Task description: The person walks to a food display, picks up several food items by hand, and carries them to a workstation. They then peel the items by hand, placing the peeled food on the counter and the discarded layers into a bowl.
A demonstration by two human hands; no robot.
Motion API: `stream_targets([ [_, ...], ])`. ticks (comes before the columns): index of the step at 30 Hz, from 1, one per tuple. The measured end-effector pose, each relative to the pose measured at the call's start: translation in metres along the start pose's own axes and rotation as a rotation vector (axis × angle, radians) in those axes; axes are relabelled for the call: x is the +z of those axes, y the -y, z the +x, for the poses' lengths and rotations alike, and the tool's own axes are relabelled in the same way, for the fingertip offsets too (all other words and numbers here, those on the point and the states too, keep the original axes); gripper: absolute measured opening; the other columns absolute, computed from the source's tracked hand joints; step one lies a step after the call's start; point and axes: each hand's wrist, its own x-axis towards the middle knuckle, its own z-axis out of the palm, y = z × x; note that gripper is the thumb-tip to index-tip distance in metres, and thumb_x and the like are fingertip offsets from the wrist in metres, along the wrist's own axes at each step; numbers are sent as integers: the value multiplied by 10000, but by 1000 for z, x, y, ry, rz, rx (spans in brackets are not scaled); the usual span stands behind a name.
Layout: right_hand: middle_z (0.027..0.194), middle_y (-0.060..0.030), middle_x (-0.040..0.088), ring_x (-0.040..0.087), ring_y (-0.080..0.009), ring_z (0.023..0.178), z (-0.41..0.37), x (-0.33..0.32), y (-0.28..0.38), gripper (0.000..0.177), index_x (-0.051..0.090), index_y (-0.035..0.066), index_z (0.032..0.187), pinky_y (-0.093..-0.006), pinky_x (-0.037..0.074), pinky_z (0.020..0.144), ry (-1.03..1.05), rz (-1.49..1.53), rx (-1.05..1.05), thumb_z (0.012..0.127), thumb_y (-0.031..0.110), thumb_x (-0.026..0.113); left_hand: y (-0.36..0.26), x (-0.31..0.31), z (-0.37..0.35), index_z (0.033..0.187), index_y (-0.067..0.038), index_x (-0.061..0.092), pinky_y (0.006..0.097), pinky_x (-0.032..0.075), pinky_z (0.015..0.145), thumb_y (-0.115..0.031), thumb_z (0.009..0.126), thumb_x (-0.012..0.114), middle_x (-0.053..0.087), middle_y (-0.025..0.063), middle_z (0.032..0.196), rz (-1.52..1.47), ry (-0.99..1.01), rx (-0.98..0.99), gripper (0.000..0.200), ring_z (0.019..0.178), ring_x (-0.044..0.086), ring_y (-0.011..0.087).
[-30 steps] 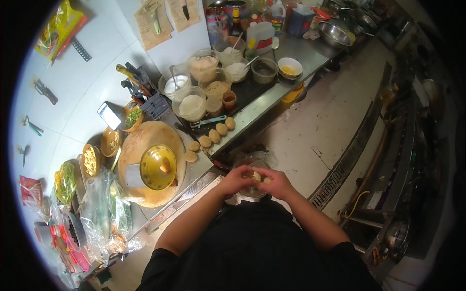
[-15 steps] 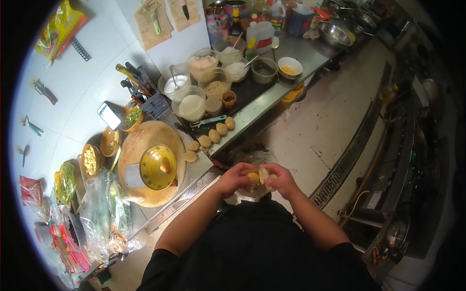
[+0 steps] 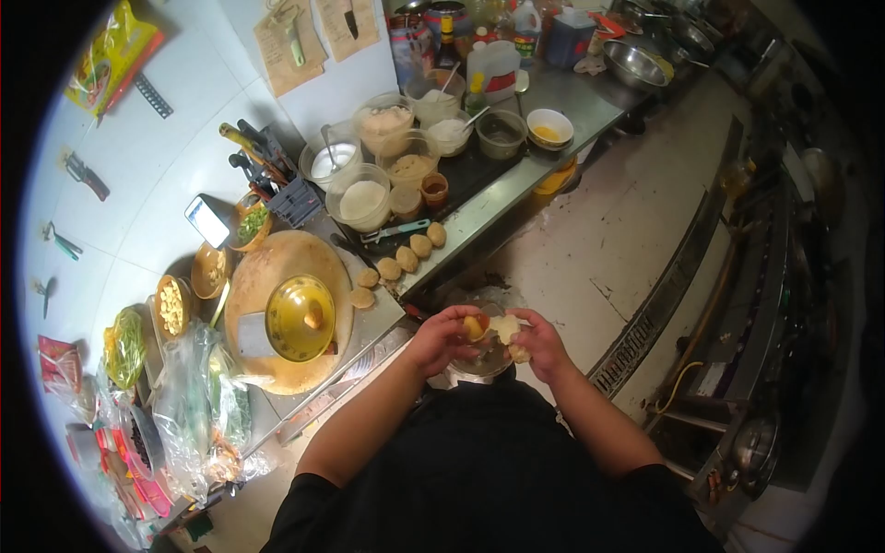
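My left hand (image 3: 445, 341) is closed around an orange-yellow rounded piece (image 3: 475, 326), which looks like an egg yolk. Opposite it, my right hand (image 3: 540, 347) pinches pale, flat, ragged pieces (image 3: 504, 326) that look like egg white or shell. A gap separates what the two hands hold. Below them is a round clear container (image 3: 481, 365), partly hidden by my hands and body. Brown oval things (image 3: 407, 258) lie in a row along the counter's edge. On the round chopping board (image 3: 267, 255), a yellow bowl (image 3: 291, 343) holds one small orange-brown lump (image 3: 313, 319).
Beside the yellow bowl lies a cleaver (image 3: 250, 334). A peeler (image 3: 396, 231) lies near tubs of powder (image 3: 360, 205). Left are a phone (image 3: 207, 220), a knife holder (image 3: 295, 203) and plastic bags (image 3: 189, 405). A stove (image 3: 737, 341) stands at the right.
My hands have drawn slightly apart. The orange-yellow piece has come away from the pale pieces and is now up in my left fingers.
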Motion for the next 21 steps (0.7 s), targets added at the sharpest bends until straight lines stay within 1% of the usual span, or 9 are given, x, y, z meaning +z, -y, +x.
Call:
stream_targets([
  [2,1076,-143,651,667,-213,816,-1,-1,0,470,515,21,1304,-329,584,712,-6,39,8,848,14,632,2,0,2,1286,-59,508,396,574,833,-90,920,510,580,143,1259,-86,-19,11,367,1066,650,359],
  [7,1040,-153,654,681,-252,822,-4,-5,-2,477,479,34,1329,-335,580,704,7,128,27,868,55,603,0,6,1,1297,-39,503,386,594,823,-98,922,499,597,163,1249,-172,-49,21,379,1053,656,340],
  [9,1016,-163,657,683,-256,786,-6,-4,1,475,477,55,1333,-325,560,659,1,123,41,875,76,597,2,3,3,1306,-32,497,381,591,830,-106,928,493,595,169,1255,-185,-54,34,386,1056,655,340],
  [11,1006,-164,659,683,-253,764,-5,-3,0,480,474,62,1337,-319,549,637,-10,116,33,874,83,600,3,-2,4,1301,-27,499,372,559,884,-106,945,479,584,144,1273,-229,1,29,365,1107,632,338],
  [12,997,-165,660,682,-250,742,-5,-3,0,485,471,68,1340,-314,537,616,-20,109,25,874,89,602,2,0,4,1301,-27,499,372,559,884,-106,945,479,584,144,1273,-229,1,29,365,1107,632,338],
  [14,995,-162,660,681,-250,735,-6,-5,-1,486,472,71,1341,-314,536,615,-18,126,25,874,87,603,2,4,2,1288,-33,510,372,563,878,-101,940,499,601,130,1231,-132,-30,57,355,1071,645,321],
  [18,987,-155,660,680,-249,713,-8,-9,0,482,477,85,1339,-305,522,595,-9,175,32,874,85,602,10,-1,6,1266,-24,543,363,517,915,-91,932,512,619,136,1221,-197,-51,143,342,1056,627,274],
  [20,983,-153,661,676,-230,718,-9,-6,4,505,486,88,1347,-297,518,599,-41,111,41,863,89,633,11,-6,6,1242,-31,565,363,485,939,-67,918,537,628,119,1187,-148,-190,185,327,1056,612,246],
  [21,979,-151,662,671,-211,722,-8,-2,6,530,495,91,1354,-290,513,603,-73,47,50,852,93,664,11,-5,6,1242,-31,565,363,485,939,-67,918,537,628,119,1187,-147,-190,185,327,1056,612,246],
])
